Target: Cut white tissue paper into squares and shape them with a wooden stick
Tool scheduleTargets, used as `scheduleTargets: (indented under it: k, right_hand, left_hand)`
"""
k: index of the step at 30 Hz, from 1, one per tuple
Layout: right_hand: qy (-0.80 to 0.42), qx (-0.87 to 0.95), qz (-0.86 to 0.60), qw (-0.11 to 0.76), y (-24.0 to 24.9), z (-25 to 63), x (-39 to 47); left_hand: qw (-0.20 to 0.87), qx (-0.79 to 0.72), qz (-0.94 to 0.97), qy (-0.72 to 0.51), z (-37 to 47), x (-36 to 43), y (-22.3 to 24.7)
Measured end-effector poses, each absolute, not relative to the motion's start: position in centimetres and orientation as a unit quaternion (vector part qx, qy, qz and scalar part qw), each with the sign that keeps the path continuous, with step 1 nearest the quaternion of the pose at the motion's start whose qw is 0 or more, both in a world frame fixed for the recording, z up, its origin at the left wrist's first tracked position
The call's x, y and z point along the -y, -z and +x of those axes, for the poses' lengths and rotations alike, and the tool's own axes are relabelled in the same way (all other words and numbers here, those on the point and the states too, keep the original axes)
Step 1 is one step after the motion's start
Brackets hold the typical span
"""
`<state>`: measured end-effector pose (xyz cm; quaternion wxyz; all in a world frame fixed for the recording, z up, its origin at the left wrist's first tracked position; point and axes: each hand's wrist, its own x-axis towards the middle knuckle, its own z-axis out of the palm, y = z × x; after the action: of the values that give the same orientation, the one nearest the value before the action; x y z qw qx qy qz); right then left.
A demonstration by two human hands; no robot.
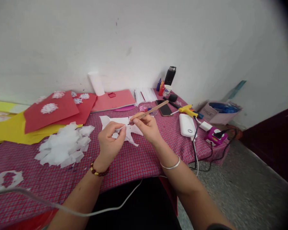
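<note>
My left hand (111, 137) is closed in a pinch on a small piece of white tissue paper (120, 129). In my right hand (147, 127) is a paintbrush (156, 108) with a pale wooden handle, slanting up to the right. Its dark tip points down at the pinched paper; whether they touch, I cannot tell. Beneath both hands lies a crumpled white sheet (132, 138) with uneven edges. Left of my left hand is a heap of cut white tissue pieces (62, 143).
Red card sheets (62, 110) with paper flowers rest on yellow paper (14, 131). Behind stand paint bottles (161, 88) and a black flask (170, 76). To the right are a phone (165, 109), yellow glue gun (187, 110), power bank (187, 125) and purple socket block (216, 136). A white cable (105, 210) crosses in front.
</note>
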<state>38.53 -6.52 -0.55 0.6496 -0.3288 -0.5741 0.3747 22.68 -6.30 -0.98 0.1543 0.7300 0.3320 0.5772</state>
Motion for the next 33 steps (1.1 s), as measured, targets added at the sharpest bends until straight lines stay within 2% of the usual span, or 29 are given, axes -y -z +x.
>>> scheduleTargets:
  k: [13,20,33]
  right_hand:
    - [-0.401,0.583,-0.306,0.637,0.5,38.1,6.6]
    - [-0.421,0.545,-0.298,0.661,0.8,38.4,6.2]
    - [-0.445,0.535,-0.305,0.65,1.0,38.2,6.1]
  left_hand:
    - [0.385,-0.363,0.65,-0.546,22.5,6.1,1.2]
    - [0.517,-0.339,0.553,-0.559,22.8,5.3,1.9]
    - [0.633,-0.328,0.495,-0.496,23.1,5.5,0.6]
